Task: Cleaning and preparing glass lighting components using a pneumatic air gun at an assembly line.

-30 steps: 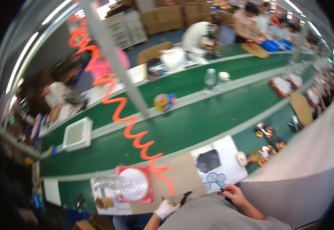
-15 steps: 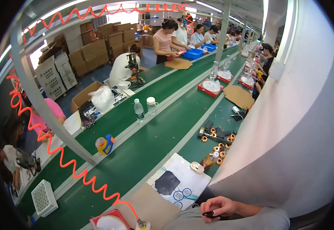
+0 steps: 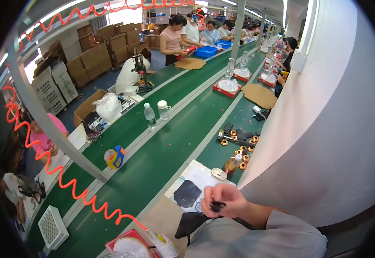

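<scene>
My right hand point(image 3: 224, 201), bare with a grey sleeve behind it, is raised over the near edge of the table. Its fingers are curled round a small black piece point(image 3: 217, 206), slightly blurred, whose kind I cannot make out. Behind the hand lies a white printed sheet point(image 3: 196, 175) with a dark device pictured on it. A flat cardboard piece point(image 3: 165, 211) is beside the sheet, and a dark pointed object point(image 3: 189, 225) shows below. No part of my left hand can be made out. At the lower edge, a white-covered tool point(image 3: 165, 246) hangs on the red coiled hose point(image 3: 105, 210).
A red box point(image 3: 123, 233) with a round white item sits at the bottom. Copper-coloured rings point(image 3: 243, 157) and a bottle point(image 3: 232, 163) are beyond my hand. A green conveyor point(image 3: 153, 167) runs past, with a tape dispenser point(image 3: 115, 157). A white wall point(image 3: 316, 142) rises at right.
My right hand has risen from low beside the grey clothing to over the printed sheet, still holding the black piece. The dark pointed object has come into sight. The view has shifted slightly.
</scene>
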